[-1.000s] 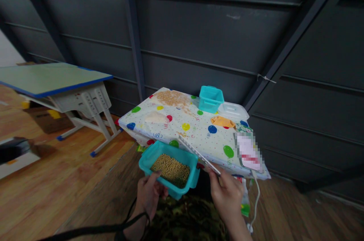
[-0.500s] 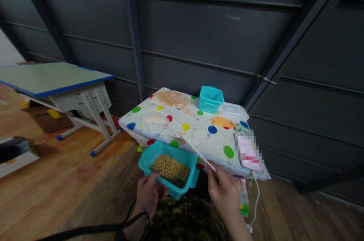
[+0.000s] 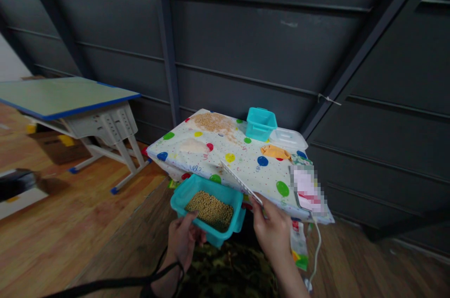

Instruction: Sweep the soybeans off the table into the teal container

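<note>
My left hand grips the near side of a teal plastic tub filled with yellowish beans, holding it just below the table's front edge. My right hand is closed on a thin white flat strip that slants up and left over the tub's right rim onto the table. The small table wears a white cloth with coloured balloon spots. On it lie a brown grain pile and a pale pile.
A second teal tub and a clear lidded box stand at the table's back. An orange scrap and a blurred card with a white cable lie at the right. A green-topped desk stands left; a dark wall rises behind.
My right hand has moved up and left toward the table edge, carrying the white strip further onto the cloth. The tub and my left hand have hardly shifted.
</note>
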`<state>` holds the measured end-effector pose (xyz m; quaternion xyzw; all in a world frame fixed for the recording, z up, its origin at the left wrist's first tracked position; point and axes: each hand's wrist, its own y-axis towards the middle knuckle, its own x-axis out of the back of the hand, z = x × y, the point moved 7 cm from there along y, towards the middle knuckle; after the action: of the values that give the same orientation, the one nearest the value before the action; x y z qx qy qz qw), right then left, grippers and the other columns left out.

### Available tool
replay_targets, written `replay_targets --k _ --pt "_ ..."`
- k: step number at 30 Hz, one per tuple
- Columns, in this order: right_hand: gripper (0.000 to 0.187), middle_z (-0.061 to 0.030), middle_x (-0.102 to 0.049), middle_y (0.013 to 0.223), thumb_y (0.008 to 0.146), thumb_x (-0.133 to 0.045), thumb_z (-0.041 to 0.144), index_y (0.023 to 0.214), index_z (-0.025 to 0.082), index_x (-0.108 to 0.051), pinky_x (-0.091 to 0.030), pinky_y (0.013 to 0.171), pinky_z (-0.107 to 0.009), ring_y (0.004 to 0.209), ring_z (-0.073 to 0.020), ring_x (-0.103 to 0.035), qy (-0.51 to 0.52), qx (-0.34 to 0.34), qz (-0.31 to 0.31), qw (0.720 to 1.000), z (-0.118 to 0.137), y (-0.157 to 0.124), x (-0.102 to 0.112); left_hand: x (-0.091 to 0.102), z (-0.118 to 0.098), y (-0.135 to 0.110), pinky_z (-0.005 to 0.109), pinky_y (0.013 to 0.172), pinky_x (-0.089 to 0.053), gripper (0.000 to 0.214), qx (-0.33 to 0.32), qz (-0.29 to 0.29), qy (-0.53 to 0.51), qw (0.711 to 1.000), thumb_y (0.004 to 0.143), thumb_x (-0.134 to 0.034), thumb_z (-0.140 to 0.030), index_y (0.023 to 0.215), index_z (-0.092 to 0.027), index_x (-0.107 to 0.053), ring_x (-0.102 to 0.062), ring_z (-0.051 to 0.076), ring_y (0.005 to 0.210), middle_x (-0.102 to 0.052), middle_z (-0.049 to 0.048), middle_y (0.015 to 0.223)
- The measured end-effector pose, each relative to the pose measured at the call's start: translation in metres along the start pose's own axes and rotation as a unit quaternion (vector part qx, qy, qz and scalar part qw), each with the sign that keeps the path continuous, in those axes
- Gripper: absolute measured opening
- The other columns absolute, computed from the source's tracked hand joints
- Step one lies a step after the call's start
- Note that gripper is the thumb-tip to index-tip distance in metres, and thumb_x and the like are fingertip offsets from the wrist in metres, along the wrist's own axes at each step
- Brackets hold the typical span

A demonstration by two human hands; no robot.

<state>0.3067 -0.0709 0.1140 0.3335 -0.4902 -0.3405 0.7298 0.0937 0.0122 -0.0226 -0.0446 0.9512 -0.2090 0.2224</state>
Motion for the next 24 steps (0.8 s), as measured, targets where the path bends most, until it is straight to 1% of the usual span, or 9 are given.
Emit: replay_targets --k 3,5,9,12,15,19,22,24 --pt "0.026 -0.0080 -0.086 0.090 0.105 -0.058 0.017 0.101 0.018 -0.084 -0.067 0.068 -0.026 0.071 -0.0214 -0.083 0.007 0.010 0.015 1.000 -0.001 0.002 -0.007 0.000 0.000 0.001 0.025 0.032 -0.036 0.037 0.009 0.006 -0.002 1.000 0.059 -0.087 -0.045 0.049 -0.020 -0.062 -0.052 0.015 0.032 -0.059 0.0018 0.040" --pt "0.027 -0.0070 -0.086 0.089 0.105 -0.058 0.015 0.102 0.017 -0.084 -0.067 0.069 -0.026 0.071 -0.0210 -0.083 0.022 0.021 0.018 0.999 0.002 0.002 -0.008 0.000 -0.002 0.001 0.025 0.032 -0.037 0.038 0.005 0.006 -0.003 1.000 0.058 -0.088 -0.046 0.049 -0.020 -0.061 -0.052 0.015 0.032 -0.058 0.0012 0.039" --pt "0.026 -0.0059 -0.086 0.092 0.104 -0.058 0.014 0.103 0.019 -0.084 -0.068 0.071 -0.027 0.073 -0.0209 -0.083 0.053 0.031 0.025 0.998 0.010 -0.001 -0.005 0.000 -0.007 0.002 0.026 0.030 -0.035 0.039 0.006 0.007 -0.014 1.000 0.051 -0.090 -0.045 0.049 -0.021 -0.060 -0.051 0.016 0.030 -0.056 -0.0007 0.039" --pt "0.025 -0.0058 -0.087 0.095 0.104 -0.059 0.016 0.104 0.020 -0.084 -0.068 0.072 -0.026 0.077 -0.0211 -0.084 0.070 0.022 0.034 0.997 0.012 -0.002 -0.002 0.002 -0.007 0.003 0.026 0.031 -0.036 0.039 0.006 0.008 -0.014 1.000 0.053 -0.090 -0.045 0.049 -0.021 -0.060 -0.052 0.017 0.031 -0.056 -0.0010 0.039" --pt "0.024 -0.0067 -0.086 0.092 0.105 -0.061 0.021 0.101 0.020 -0.085 -0.067 0.070 -0.026 0.075 -0.0217 -0.084 0.047 -0.004 0.010 0.999 0.002 0.001 0.000 0.003 -0.005 0.005 0.026 0.032 -0.037 0.039 0.003 0.018 -0.004 1.000 0.057 -0.089 -0.046 0.050 -0.021 -0.061 -0.053 0.016 0.032 -0.058 0.0000 0.040" --pt "0.029 -0.0096 -0.086 0.092 0.106 -0.059 0.027 0.098 0.019 -0.085 -0.066 0.067 -0.028 0.073 -0.0230 -0.083 -0.016 -0.033 -0.026 0.999 -0.021 0.007 -0.005 0.004 -0.003 0.007 0.027 0.033 -0.038 0.041 -0.002 0.018 0.003 1.000 0.058 -0.089 -0.048 0.048 -0.021 -0.059 -0.053 0.017 0.033 -0.057 0.0001 0.040" --pt "0.031 -0.0100 -0.086 0.094 0.106 -0.057 0.028 0.099 0.019 -0.085 -0.066 0.067 -0.029 0.074 -0.0230 -0.083 -0.027 -0.039 -0.005 0.999 -0.031 0.010 -0.014 0.003 -0.003 0.007 0.027 0.032 -0.037 0.040 0.002 0.019 -0.004 1.000 0.057 -0.089 -0.047 0.048 -0.021 -0.060 -0.053 0.017 0.033 -0.057 -0.0003 0.040" --pt "0.031 -0.0094 -0.086 0.094 0.106 -0.056 0.028 0.100 0.020 -0.086 -0.066 0.068 -0.029 0.074 -0.0230 -0.083 -0.017 -0.042 0.016 0.999 -0.033 0.010 -0.019 0.002 -0.005 0.006 0.027 0.032 -0.037 0.040 0.005 0.014 -0.006 1.000 0.054 -0.089 -0.046 0.048 -0.021 -0.059 -0.052 0.016 0.032 -0.055 -0.0013 0.039"
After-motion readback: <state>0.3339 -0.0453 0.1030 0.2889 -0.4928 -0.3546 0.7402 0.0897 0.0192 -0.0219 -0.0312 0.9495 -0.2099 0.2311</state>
